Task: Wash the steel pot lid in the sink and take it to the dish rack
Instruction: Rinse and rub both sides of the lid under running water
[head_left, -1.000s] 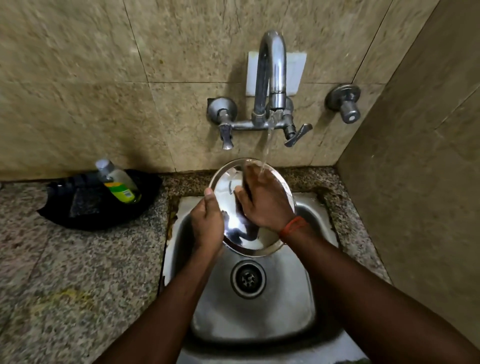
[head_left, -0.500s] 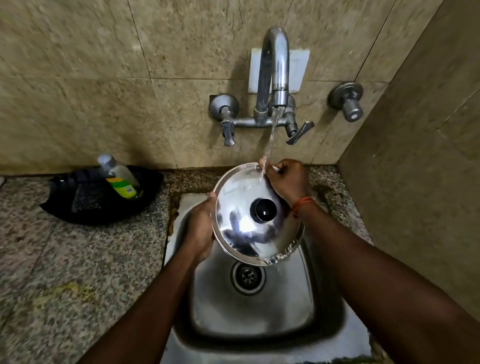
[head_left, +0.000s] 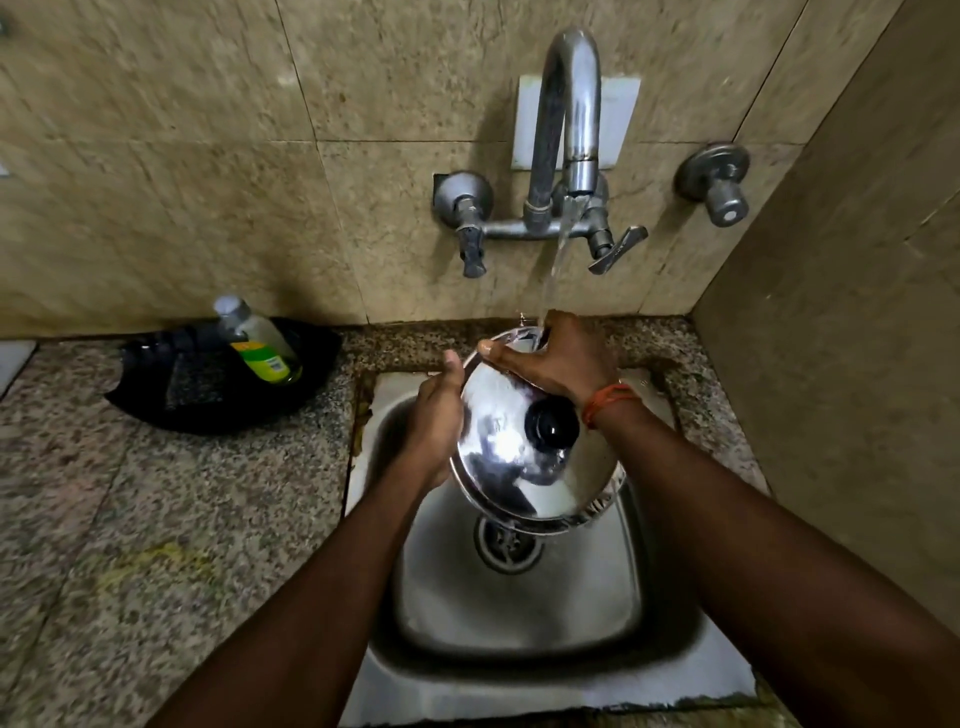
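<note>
The steel pot lid (head_left: 511, 467) is held tilted over the steel sink (head_left: 519, 603), its shiny top and black knob (head_left: 551, 425) facing me. My left hand (head_left: 434, 423) grips its left rim, thumb up. My right hand (head_left: 553, 358) lies across the lid's upper edge, fingers spread over the rim, an orange thread on the wrist. Water runs from the tap (head_left: 569, 109) onto my right hand and the lid's top edge. No dish rack is in view.
A black tray (head_left: 156, 400) on the granite counter (head_left: 130, 545) at the left holds a soap bottle (head_left: 260, 343) and a dark scrub pad (head_left: 195, 382). Tiled walls close in behind and at the right. The drain (head_left: 509, 545) lies under the lid.
The lid was turned from its underside facing me to its knob side. My right hand moved from the lid's inside to its upper rim and now spreads further left across it.
</note>
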